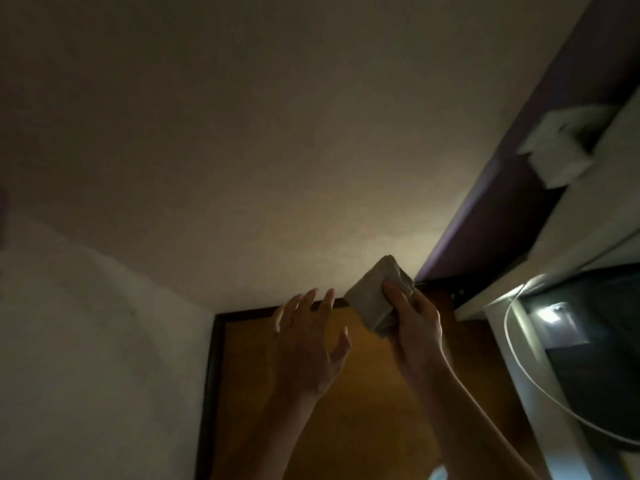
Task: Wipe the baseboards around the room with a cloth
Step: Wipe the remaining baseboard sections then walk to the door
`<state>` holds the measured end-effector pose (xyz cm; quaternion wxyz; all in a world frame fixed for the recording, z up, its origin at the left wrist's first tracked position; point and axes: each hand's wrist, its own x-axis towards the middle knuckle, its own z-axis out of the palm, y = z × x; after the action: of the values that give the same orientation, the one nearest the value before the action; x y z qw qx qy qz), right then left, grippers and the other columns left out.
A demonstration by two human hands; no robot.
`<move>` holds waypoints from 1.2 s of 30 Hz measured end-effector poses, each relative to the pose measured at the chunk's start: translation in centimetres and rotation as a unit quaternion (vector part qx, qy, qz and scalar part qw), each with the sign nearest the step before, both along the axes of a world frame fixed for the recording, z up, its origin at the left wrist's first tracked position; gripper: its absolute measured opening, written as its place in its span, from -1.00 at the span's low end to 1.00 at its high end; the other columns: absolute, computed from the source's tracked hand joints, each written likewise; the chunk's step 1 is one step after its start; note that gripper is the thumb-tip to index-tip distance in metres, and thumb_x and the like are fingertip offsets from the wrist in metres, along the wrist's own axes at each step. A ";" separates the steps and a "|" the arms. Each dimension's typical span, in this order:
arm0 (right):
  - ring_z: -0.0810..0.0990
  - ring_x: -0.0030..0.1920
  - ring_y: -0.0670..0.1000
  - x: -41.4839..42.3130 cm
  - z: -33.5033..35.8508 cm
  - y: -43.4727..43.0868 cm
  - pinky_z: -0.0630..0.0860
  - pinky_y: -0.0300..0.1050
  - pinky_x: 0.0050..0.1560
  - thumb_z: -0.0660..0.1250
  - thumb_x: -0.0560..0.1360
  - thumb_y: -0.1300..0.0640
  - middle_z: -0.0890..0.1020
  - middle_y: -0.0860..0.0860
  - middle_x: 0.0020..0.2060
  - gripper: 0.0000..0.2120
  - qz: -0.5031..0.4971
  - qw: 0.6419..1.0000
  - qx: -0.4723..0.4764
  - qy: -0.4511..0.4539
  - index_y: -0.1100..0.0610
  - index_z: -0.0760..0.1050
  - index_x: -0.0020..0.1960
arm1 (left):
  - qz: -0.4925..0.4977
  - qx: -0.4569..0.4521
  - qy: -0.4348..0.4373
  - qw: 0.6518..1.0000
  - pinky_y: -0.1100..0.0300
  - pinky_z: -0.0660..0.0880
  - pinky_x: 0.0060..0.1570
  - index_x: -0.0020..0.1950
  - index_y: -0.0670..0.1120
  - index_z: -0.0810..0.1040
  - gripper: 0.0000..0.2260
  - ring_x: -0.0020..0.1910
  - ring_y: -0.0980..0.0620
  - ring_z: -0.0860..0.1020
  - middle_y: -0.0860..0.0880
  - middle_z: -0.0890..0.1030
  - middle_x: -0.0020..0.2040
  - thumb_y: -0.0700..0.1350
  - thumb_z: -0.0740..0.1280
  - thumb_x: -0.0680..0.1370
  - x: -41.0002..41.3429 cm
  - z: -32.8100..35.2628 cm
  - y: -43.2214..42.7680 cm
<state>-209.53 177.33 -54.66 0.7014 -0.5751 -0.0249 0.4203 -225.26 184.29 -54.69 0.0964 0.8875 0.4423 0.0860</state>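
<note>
Grey folded cloth (375,299), just one, at frame centre-right, pinched by right hand (417,327); left hand (306,344) beside it, fingers spread, empty.

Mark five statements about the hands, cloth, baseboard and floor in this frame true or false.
1. The right hand grips a folded grey cloth. True.
2. The left hand also holds the cloth. False: it is open with fingers spread, apart from the cloth.
3. The baseboard is dark. True.
4. The floor is white tile. False: it is orange-brown.
5. A white cable curves along the right side. True.
</note>
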 end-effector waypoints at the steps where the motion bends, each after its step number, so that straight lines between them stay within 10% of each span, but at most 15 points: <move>1: 0.67 -0.01 0.15 -0.3 2.8 -0.4 0.60 -0.05 -0.19 0.59 0.26 -0.16 0.67 0.21 0.03 -0.34 -0.003 1.000 -0.001 0.002 0.23 0.60 0.20 | -0.008 0.007 -0.007 1.000 -0.18 0.43 0.32 0.49 0.02 0.45 -0.45 0.39 -0.13 0.48 -0.10 0.51 0.42 0.25 0.17 0.58 -0.4 3.0 -0.3; 9: 0.66 -0.06 0.13 -2.9 24.9 -2.4 0.59 -0.12 -0.28 0.64 0.04 -0.33 0.65 0.24 0.06 -0.07 -0.005 1.000 0.001 -0.007 0.24 0.58 0.20 | 0.003 0.055 -0.061 0.997 -0.19 0.48 0.28 0.46 -0.01 0.49 -0.44 0.34 -0.16 0.51 -0.10 0.54 0.39 0.23 0.19 0.54 -2.7 26.3 -1.6; 15: 0.67 -0.02 0.13 -6.5 36.8 -3.1 0.61 -0.13 -0.25 0.60 0.25 -0.11 0.61 0.29 0.14 -0.28 0.000 0.998 0.049 0.034 0.29 0.53 0.26 | -0.006 0.081 -0.094 0.992 -0.19 0.50 0.24 0.47 -0.01 0.50 -0.45 0.36 -0.13 0.49 -0.09 0.53 0.41 0.21 0.24 0.54 -6.3 37.5 -2.4; 25: 0.67 0.07 0.15 -10.5 42.3 -2.9 0.62 -0.12 -0.19 0.44 0.41 0.05 0.65 0.19 0.11 -0.54 0.032 0.997 0.063 0.011 0.23 0.54 0.25 | 0.014 0.119 -0.104 0.987 -0.20 0.51 0.21 0.46 -0.02 0.50 -0.47 0.34 -0.13 0.51 -0.08 0.54 0.40 0.20 0.23 0.55 -12.3 40.6 -3.3; 36: 0.69 0.02 0.16 -8.5 41.8 1.1 0.61 0.15 0.01 0.60 0.06 -0.38 0.71 0.08 -0.01 -0.16 0.263 0.961 0.031 -0.075 0.12 0.62 0.16 | 0.198 0.137 -0.068 0.968 -0.19 0.56 0.15 0.38 -0.04 0.57 -0.51 0.27 -0.13 0.56 -0.11 0.58 0.33 0.15 0.23 0.54 -12.2 40.7 -6.9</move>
<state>-218.04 178.40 -12.86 0.5796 -0.5559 -0.2414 0.5448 -237.43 177.41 -14.01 -0.0156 0.7789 0.5860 0.2230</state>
